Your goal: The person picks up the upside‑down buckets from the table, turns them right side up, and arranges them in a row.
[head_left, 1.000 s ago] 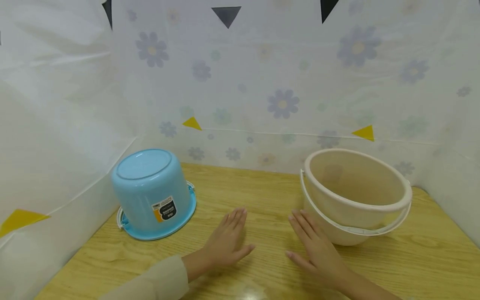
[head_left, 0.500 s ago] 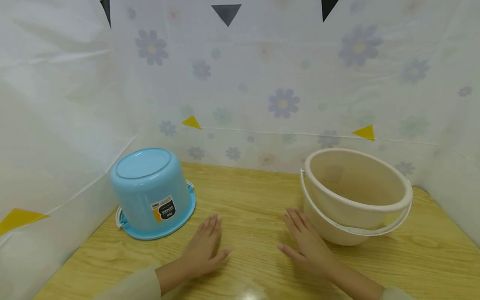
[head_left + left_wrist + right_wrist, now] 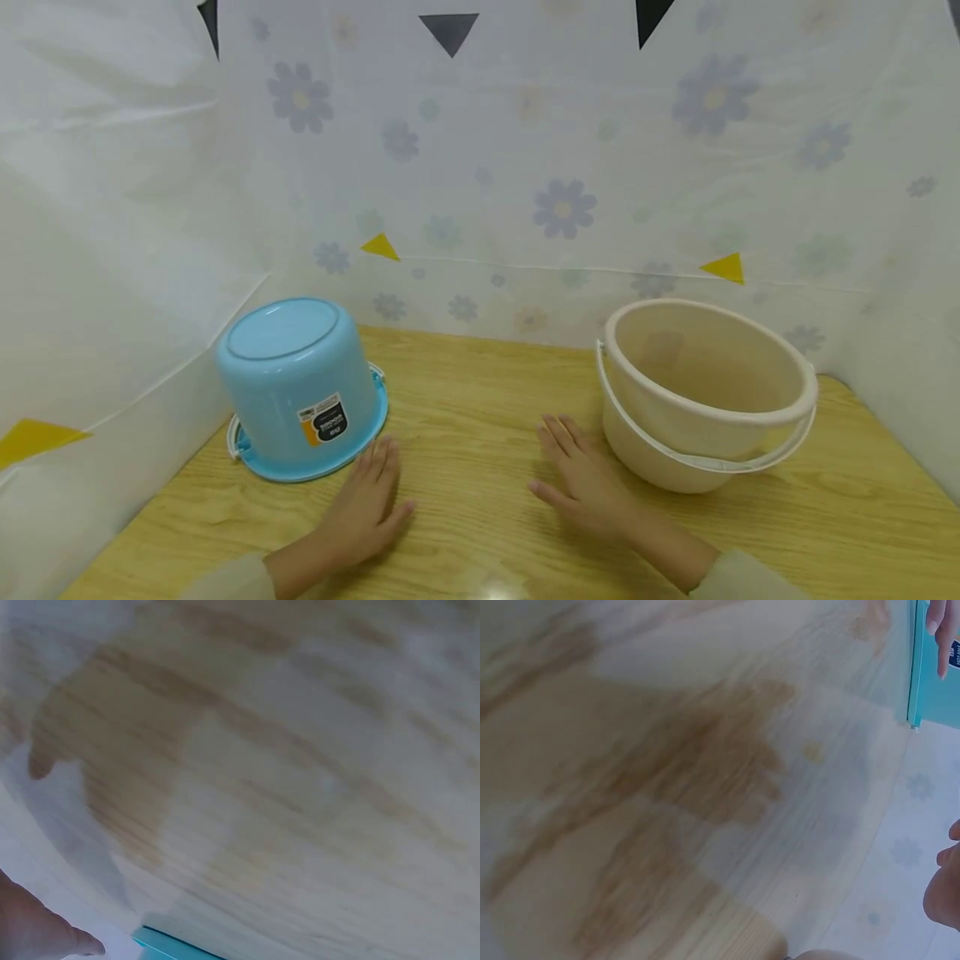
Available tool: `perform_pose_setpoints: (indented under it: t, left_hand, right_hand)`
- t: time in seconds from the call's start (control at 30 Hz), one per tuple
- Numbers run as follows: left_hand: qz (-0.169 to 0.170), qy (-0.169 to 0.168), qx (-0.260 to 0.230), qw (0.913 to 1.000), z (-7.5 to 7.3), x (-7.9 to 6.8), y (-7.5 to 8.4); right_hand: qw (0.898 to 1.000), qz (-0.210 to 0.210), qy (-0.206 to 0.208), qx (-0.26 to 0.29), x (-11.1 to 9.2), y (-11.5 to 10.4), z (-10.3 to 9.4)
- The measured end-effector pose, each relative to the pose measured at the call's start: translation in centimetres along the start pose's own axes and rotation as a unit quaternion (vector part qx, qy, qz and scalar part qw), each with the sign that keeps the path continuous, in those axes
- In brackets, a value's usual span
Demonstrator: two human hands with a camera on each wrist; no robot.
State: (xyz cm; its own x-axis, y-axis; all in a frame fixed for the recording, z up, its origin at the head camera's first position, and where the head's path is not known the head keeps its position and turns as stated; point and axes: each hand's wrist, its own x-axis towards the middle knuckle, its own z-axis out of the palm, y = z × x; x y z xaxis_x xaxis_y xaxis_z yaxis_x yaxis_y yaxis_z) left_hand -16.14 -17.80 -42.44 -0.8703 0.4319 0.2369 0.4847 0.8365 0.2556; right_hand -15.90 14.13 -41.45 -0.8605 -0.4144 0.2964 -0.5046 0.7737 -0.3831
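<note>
A light-blue bucket (image 3: 300, 392) stands upside down on the left of the wooden table, its rim on the tabletop and a printed label on its side. My left hand (image 3: 352, 512), fingers straight and thumb spread, has its fingertips right at that rim in the head view. Part of the blue bucket (image 3: 178, 946) and my left thumb (image 3: 45, 934) show in the left wrist view. On the right, a cream bucket (image 3: 675, 442) stands upright, its handle hanging over the front. My right hand (image 3: 588, 487) lies to its left, fingers extended, holding nothing.
The wood-grain table (image 3: 472, 400) runs back to a flower-patterned white sheet (image 3: 487, 167). Another white sheet wall closes in the left side, behind the blue bucket. Yellow and black triangles mark the sheets.
My left hand has moved left, from mid-table to the blue bucket's rim. My right hand has shifted left, away from the cream bucket. Both buckets stay put.
</note>
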Motion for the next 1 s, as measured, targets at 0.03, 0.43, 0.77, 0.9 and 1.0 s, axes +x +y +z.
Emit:
perform_pose_setpoints:
  t: [0.03, 0.43, 0.77, 0.9, 1.0]
  left_hand:
    - [-0.005, 0.0, -0.005, 1.0, 0.0, -0.2, -0.1]
    - [-0.05, -0.031, -0.014, 0.9982, -0.3, -1.3, -1.6]
    - [-0.063, -0.046, -0.007, 0.9969, -0.5, -1.2, -2.9]
    - [-0.058, -0.052, -0.009, 0.9969, -0.7, -1.0, -2.9]
    - [-0.05, -0.065, -0.007, 0.9966, -0.9, -0.9, -2.9]
  right_hand:
    - [1.0, -0.001, -0.007, 0.0, 0.1, -0.1, 0.2]
    - [0.999, -0.028, -0.038, 0.005, 1.8, -1.0, 1.9]
    - [0.998, -0.037, -0.05, 0.001, 4.0, -2.2, 2.5]
    - [0.997, -0.034, -0.063, 0.015, 4.8, -2.8, 2.7]
    - [0.996, -0.032, -0.079, 0.026, 5.3, -3.4, 2.9]
